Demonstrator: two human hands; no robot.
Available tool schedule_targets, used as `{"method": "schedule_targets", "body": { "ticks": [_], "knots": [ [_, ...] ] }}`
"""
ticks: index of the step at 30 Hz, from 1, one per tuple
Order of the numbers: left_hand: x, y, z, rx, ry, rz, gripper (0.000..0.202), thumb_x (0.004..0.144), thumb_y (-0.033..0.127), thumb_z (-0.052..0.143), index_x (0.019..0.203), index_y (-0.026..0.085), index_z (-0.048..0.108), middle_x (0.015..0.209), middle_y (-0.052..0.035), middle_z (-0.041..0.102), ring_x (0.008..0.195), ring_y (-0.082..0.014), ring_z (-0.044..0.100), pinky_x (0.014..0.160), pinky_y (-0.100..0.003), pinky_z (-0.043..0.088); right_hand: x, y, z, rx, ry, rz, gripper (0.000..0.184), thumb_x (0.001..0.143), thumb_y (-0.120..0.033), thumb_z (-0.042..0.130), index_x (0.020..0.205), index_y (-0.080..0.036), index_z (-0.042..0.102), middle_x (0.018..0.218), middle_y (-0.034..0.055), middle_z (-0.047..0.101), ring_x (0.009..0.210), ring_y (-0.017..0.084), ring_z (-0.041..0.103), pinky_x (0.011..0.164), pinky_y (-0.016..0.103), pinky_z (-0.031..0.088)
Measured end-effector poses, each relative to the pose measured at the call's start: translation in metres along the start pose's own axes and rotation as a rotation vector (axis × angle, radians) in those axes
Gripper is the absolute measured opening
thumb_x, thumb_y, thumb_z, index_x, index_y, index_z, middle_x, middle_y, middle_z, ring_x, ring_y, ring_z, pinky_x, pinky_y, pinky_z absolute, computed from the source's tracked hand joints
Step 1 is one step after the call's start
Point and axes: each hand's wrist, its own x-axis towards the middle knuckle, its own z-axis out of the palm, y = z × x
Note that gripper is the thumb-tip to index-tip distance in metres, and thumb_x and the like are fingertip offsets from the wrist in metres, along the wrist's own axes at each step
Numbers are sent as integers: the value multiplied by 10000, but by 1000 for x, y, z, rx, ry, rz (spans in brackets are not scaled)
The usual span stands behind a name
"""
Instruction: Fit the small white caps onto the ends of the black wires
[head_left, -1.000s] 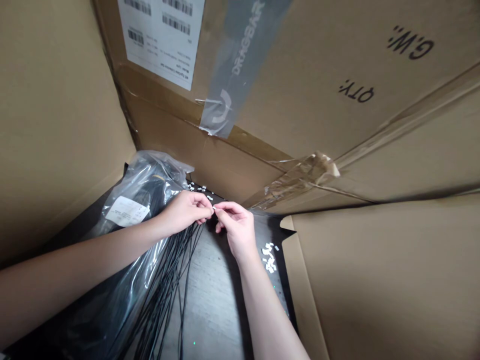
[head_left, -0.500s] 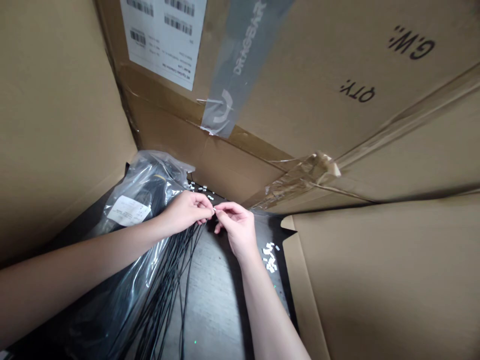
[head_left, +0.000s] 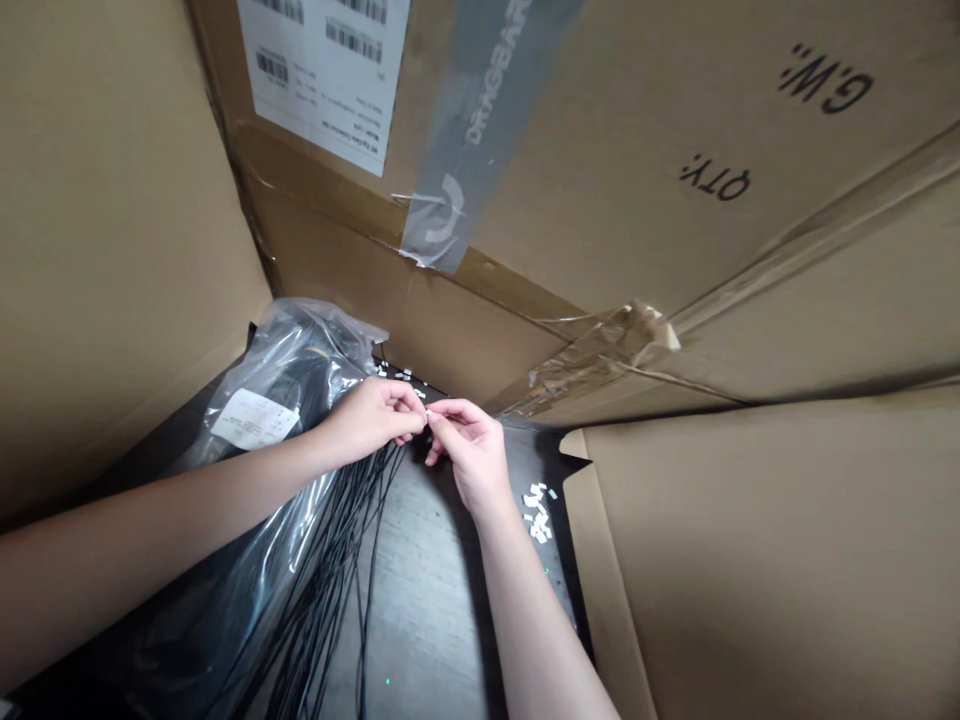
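Note:
My left hand (head_left: 379, 412) is closed in a pinch, its fingertips meeting those of my right hand (head_left: 472, 450). A small white connector (head_left: 427, 414) shows between the two sets of fingertips, pinched by my right thumb and index finger. Thin black wires (head_left: 341, 560) run down from beneath my left hand; one seems to end in its pinch, though the fingers cover that end. Beneath my left wrist lies a clear plastic bag (head_left: 292, 335) with more black wires inside and a white label (head_left: 255, 418) on it.
Loose white connectors (head_left: 537, 512) lie in a pile right of my right hand. Several more white pieces (head_left: 405, 375) are scattered beyond my hands on the dark grey surface (head_left: 427, 620). Cardboard walls (head_left: 97, 220) rise to the left, and a taped carton (head_left: 600, 200) stands in front.
Both hands keep the same pinch, fingertips together. The view has shifted very slightly; nothing else has visibly moved.

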Motion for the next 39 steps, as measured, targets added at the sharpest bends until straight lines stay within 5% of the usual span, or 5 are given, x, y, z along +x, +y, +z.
{"method": "schedule_targets", "body": {
  "ticks": [27,39],
  "knots": [
    [0,1,0,64,-11,36,32,682,154,606,653,144,599,550,44,556,500,-75,497,484,-191,359,-3,1,5,-51,-19,36,232,763,-392,696,772,-187,588,596,-54,533,471,68,466,409,171,450],
    [1,-1,-1,-17,-15,2,122,722,248,600,659,144,585,555,37,559,488,-75,492,482,-199,369,0,0,-1,-35,-104,10,323,770,-410,724,1024,-211,716,722,-11,622,529,88,526,433,207,513]
  ]
}}
